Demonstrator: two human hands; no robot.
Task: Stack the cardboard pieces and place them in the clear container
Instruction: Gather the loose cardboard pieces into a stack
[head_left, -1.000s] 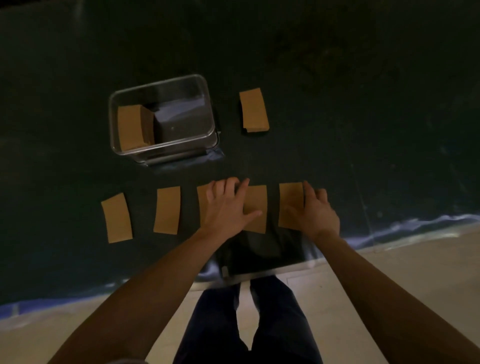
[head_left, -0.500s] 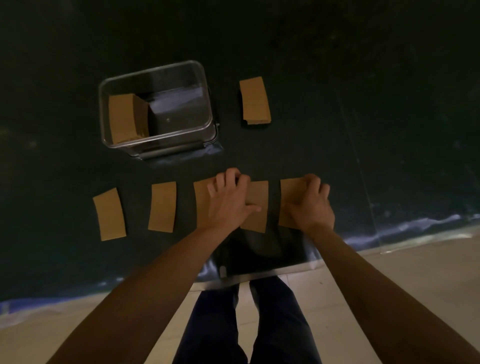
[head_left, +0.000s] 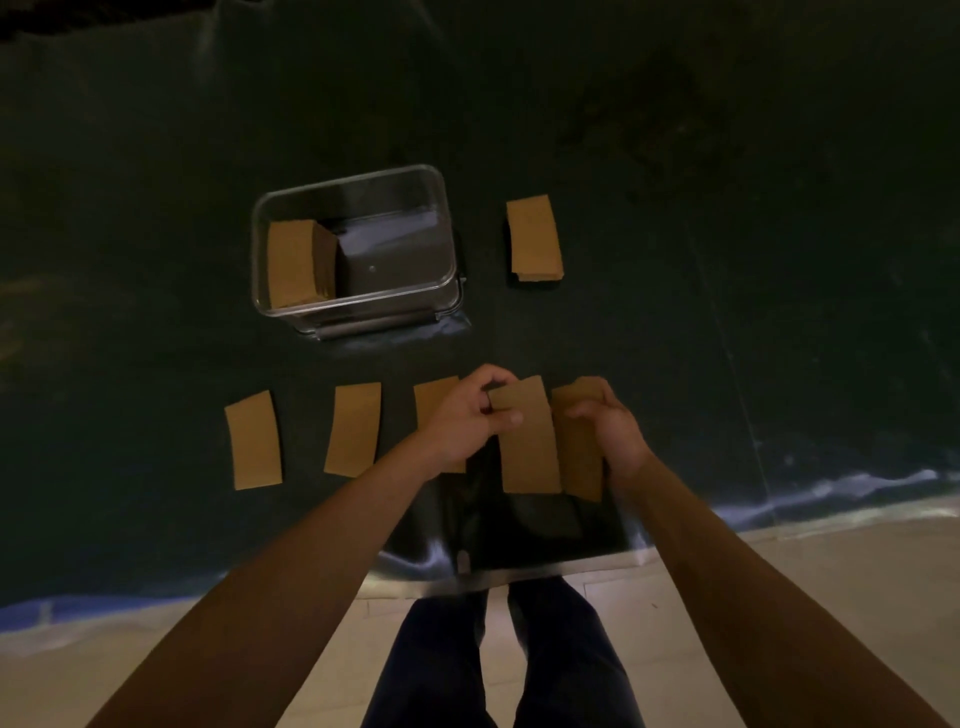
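Observation:
My left hand (head_left: 467, 421) pinches the top of a brown cardboard piece (head_left: 527, 441) lifted off the dark table. Beside it my right hand (head_left: 608, 426) grips another cardboard piece (head_left: 579, 457), partly tucked under the first. A third piece (head_left: 431, 400) lies half hidden beneath my left hand. Two more pieces (head_left: 253, 440) (head_left: 353, 429) lie flat to the left. The clear container (head_left: 353, 312) stands further back and holds a stack of cardboard (head_left: 291, 262) in its left side. A small stack (head_left: 534, 238) sits to the container's right.
The dark table covering (head_left: 156, 182) stretches far back and to both sides. Its front edge (head_left: 493, 577) runs just above my legs, with pale floor (head_left: 779, 597) below.
Both hands have lifted their cardboard pieces off the table and brought them together, the left piece now overlapping the right one. The camera view has shifted slightly.

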